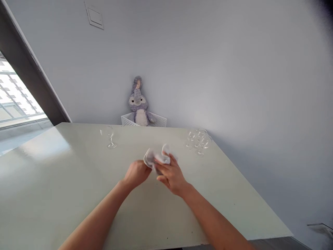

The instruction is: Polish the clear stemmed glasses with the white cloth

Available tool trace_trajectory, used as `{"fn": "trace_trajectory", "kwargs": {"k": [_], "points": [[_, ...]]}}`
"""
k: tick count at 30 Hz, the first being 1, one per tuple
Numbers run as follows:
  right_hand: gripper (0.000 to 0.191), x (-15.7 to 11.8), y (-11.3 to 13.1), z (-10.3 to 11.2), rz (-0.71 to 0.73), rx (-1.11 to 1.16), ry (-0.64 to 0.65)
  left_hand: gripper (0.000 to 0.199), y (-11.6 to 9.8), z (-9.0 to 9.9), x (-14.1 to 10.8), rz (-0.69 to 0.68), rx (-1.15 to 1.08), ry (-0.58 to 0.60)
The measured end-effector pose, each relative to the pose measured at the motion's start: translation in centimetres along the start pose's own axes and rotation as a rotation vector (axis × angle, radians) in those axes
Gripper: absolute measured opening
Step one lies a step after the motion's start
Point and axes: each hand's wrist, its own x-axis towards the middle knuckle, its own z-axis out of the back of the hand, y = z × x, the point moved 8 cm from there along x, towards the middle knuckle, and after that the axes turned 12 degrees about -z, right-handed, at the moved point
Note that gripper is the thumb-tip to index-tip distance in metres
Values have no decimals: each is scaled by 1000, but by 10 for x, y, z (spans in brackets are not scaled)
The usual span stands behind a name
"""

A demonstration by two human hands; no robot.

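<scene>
Head view: bunched cloth [164, 159] over the table [85, 173], between both hands! Left hand [138, 172] curls closed, gripping it; right hand [173, 176] fans its fingers across blurred folds. Best kept firm left, light right, clear of those glasses [204, 141].

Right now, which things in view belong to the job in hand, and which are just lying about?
Job:
- White cloth, bunched between left hand and right hand
- Probably the single glass on the left and the glass cluster on the right

Lying about:
- Plush toy
- White basket holding it
</scene>
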Motion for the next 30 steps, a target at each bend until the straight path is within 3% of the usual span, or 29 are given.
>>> {"fn": "trace_trajectory", "kwargs": {"k": [2, 5, 8, 10, 13, 17, 20, 22, 26, 28, 30], "points": [[33, 2, -8, -3, -100, 98, 21, 28, -22, -4, 1, -188, -18, 5], [44, 6, -55, 0, -470, 452, -15, 27, -40, -3, 1, -311, -21, -28], [58, 2, -85, -18, -747, 988, 34, 30, -30, 0, 2, -141, -28, -105], [57, 0, -75, -34, -753, 1246, 74, 32, -20, -1, 0, 13, -58, -169], [49, -6, -44, -55, -679, 1357, 72, 34, -18, -7, -3, 131, -129, -265], [41, -15, -18, -69, -627, 1326, 47, 36, -37, -7, -5, 100, -135, -369], [37, -15, -25, -64, -654, 1306, 1, 35, -47, 2, -4, 73, -94, -392], [35, -15, -40, -55, -695, 1201, -64, 35, -45, 3, 0, 56, -236, -327], [31, -12, -54, -34, -652, 602, -77, 53, -21, -6, 2, 208, -712, -207], [29, -8, -49, -28, -564, 297, -42, 59, -12, -7, -1, 311, -864, -238], [27, -5, -39, -23, -464, 154, -55, 55, -12, -6, -3, 337, -1009, -305]]}}
